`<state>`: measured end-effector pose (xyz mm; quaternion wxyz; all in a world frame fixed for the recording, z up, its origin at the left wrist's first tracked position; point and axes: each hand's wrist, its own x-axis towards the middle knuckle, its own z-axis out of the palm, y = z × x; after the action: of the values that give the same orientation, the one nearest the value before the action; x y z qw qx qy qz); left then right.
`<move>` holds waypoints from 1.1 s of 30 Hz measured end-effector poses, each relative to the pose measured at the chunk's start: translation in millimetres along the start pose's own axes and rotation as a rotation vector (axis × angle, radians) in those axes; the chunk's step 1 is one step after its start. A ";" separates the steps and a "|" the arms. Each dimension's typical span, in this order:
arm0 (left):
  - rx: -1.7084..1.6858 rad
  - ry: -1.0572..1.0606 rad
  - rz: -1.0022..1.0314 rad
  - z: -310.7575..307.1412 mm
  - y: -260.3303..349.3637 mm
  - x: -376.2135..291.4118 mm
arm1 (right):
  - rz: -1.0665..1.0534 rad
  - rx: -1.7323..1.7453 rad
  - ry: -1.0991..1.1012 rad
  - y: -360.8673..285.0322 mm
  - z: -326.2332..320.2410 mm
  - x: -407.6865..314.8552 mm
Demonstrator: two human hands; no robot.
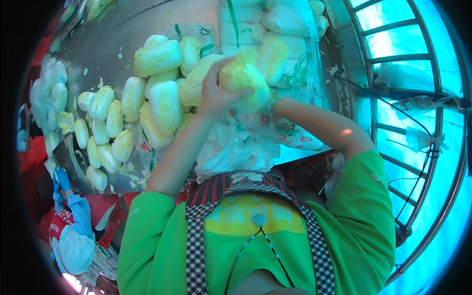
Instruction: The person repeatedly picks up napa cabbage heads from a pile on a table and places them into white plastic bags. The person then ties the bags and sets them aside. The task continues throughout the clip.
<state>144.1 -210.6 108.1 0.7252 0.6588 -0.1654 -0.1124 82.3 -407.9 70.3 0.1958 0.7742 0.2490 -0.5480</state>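
A yellow-green napa cabbage, slightly blurred, is in front of me above the table. My left hand grips its left side, thumb across the near face. Of my right hand only the wrist end shows at the cabbage's lower right; the fingers are hidden behind the cabbage, so its hold cannot be told. Another napa cabbage lies just beyond on the right. Below the held one are crumpled thin plastic bags and clear film with red print.
Several loose napa cabbages are heaped to the left, with smaller ones farther left. White bagged packs line the back. A metal railing runs along the right. At far left a co-worker's blue-gloved hands touch the table's edge.
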 end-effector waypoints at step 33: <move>0.594 -0.695 0.201 11.9 -26.0 -106.1 | 0.054 1.053 1.538 39.5 36.6 -137.2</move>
<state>43.3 -183.9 73.5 0.4141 0.7420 -0.4865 -0.2032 40.7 -484.0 189.5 -0.3865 0.9189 0.0116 0.0777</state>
